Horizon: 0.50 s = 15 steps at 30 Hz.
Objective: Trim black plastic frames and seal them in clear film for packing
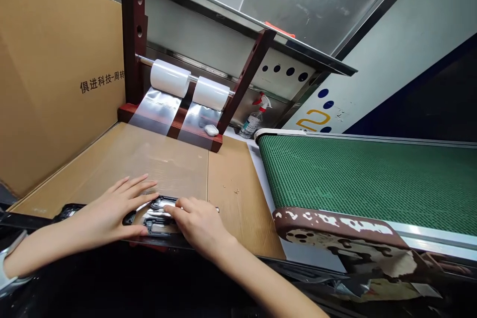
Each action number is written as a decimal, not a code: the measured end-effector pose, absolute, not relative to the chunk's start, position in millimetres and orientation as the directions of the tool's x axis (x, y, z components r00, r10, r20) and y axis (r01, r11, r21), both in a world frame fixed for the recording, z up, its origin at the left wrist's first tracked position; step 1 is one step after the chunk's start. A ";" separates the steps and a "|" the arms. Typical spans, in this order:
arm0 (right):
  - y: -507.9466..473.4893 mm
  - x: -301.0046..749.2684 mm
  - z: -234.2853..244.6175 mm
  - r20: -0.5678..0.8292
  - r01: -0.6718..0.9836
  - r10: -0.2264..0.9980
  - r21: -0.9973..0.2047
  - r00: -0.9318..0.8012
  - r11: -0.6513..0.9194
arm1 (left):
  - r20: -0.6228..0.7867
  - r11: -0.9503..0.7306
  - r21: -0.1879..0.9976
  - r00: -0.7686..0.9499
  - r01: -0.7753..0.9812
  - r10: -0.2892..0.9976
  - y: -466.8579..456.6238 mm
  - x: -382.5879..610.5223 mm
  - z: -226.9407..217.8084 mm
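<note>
At the front edge of the cardboard sheet lies a black plastic frame-like part with shiny, pale inner areas. My left hand is spread above its left side, with the thumb and a fingertip touching its edges. From the right, my right hand bends over the same part, its fingers curled and the thumb and forefinger close together on it. What those fingers pinch, if anything, is hidden. Another black piece sits left of my left wrist, partly covered by the forearm.
Two rolls of clear film hang on a rod in a dark red stand, where a small white object rests. A spray bottle stands behind. The green conveyor belt runs to the right; a tall cardboard panel borders the left.
</note>
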State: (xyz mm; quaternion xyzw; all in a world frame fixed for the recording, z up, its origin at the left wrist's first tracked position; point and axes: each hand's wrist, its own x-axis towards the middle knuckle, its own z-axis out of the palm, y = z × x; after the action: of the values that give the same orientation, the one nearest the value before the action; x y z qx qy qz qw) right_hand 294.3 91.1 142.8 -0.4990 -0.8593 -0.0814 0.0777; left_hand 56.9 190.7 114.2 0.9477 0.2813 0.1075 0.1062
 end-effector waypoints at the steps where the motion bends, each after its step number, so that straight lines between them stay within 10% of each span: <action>1: 90.8 294.5 145.0 0.198 0.868 0.847 0.059 -0.494 0.492 | 0.143 -0.819 0.265 0.819 0.509 0.556 191.0 57.0 114.2; 15: 68.8 326.7 165.5 0.090 0.907 0.904 -0.012 -0.419 0.421 | 0.133 -0.830 0.224 0.828 0.510 0.545 194.3 54.5 112.1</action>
State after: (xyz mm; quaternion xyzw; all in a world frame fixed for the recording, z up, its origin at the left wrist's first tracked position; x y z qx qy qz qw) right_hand 326.7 68.8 165.5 -0.5376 -0.8420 -0.0195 0.0413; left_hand 54.5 194.3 112.1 0.9518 0.2771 0.0961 0.0894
